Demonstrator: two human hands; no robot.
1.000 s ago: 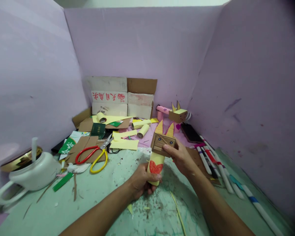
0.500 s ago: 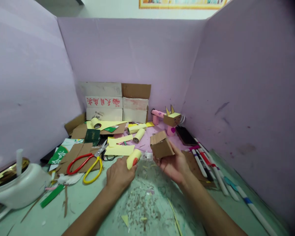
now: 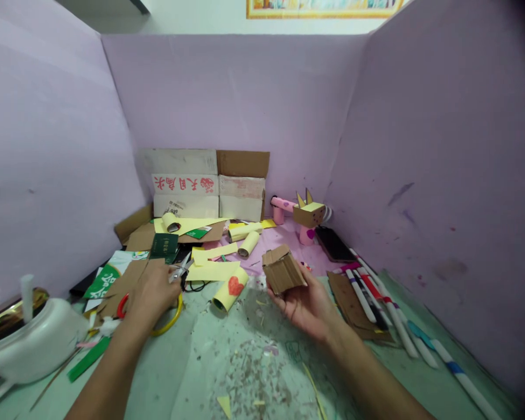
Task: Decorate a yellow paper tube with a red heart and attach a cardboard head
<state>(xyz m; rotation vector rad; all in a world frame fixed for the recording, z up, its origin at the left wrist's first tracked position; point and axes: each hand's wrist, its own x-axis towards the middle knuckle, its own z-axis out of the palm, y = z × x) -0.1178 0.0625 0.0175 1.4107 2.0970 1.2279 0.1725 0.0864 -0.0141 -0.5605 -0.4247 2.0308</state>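
The right hand [image 3: 304, 306] grasps the box [image 3: 283, 271] above the counter [image 3: 262, 373]. The left hand [image 3: 152, 291] covers the scissors [image 3: 179, 270]; its grip is unclear. The heart tube [image 3: 230, 289] lies between the hands.

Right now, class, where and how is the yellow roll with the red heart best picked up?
Probably around its middle, from straight above, thumb and fingers on its two long sides: the yellow roll lies on its side, slanting away to the right, with yellow paper by its far end. The open near end shows it is hollow, so squeeze lightly.
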